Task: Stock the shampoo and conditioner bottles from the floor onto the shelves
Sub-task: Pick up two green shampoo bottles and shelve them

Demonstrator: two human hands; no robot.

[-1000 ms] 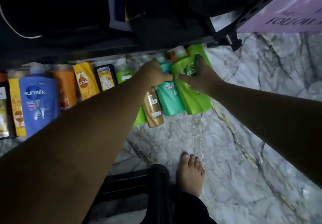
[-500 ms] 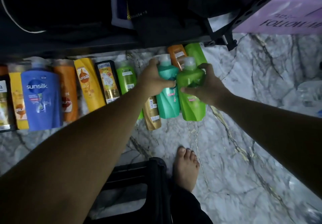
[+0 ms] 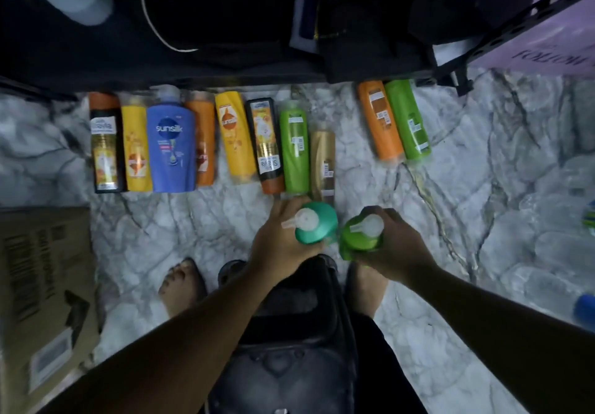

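My left hand (image 3: 279,239) grips a teal pump bottle (image 3: 317,223), lifted off the floor with its white pump facing me. My right hand (image 3: 397,244) grips a green pump bottle (image 3: 360,239) the same way, just right of the teal one. Several shampoo and conditioner bottles lie in a row on the marble floor (image 3: 450,207) beyond my hands: a blue Sunsilk pump bottle (image 3: 171,146), yellow and orange ones, a green bottle (image 3: 294,149) and a gold bottle (image 3: 323,165). An orange bottle (image 3: 380,120) and a green bottle (image 3: 408,120) lie apart to the right. The dark shelf unit (image 3: 225,27) stands above the row.
A cardboard box (image 3: 42,301) sits on the floor at the left. A black stool (image 3: 289,349) is under me between my bare feet (image 3: 182,284). A purple box (image 3: 553,46) stands at the upper right, and clear plastic water bottles (image 3: 560,252) lie along the right.
Both hands have lifted the teal and green pump bottles off the floor and drawn them toward me. A gap now shows in the row where they lay.
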